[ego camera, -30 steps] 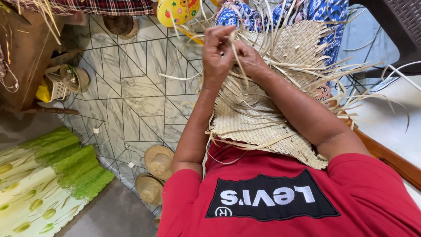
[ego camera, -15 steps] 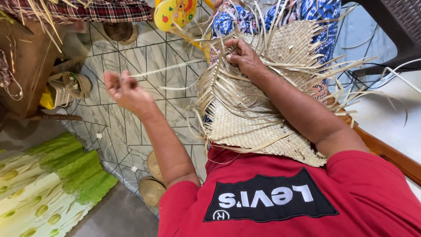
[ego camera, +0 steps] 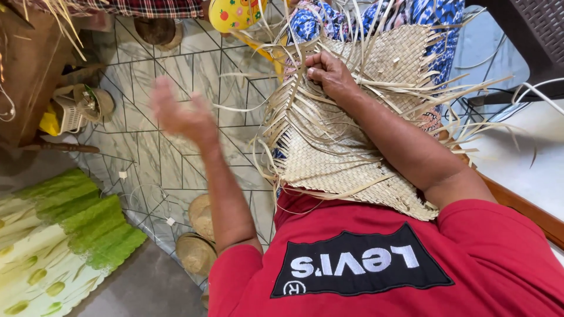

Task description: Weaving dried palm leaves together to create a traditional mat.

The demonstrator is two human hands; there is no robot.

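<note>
A half-woven mat of pale straw strips lies over my lap, with loose strip ends sticking out along its edges. My right hand rests on the mat's upper part, its fingers closed on the strips there. My left hand is raised over the tiled floor to the left of the mat; it is blurred, its fingers are spread and it holds nothing that I can see. A loose strip juts from the mat's left edge towards that hand.
A pair of woven sandals stands on the grey tiled floor below my left arm. A green and yellow rug lies at the lower left. Brown wooden furniture stands at the upper left, a dark wicker chair at the upper right.
My left hand left the mat, pulled a strip out to the left, and now hangs open and blurred nearer the mat. My right hand stayed gripping the strips.
</note>
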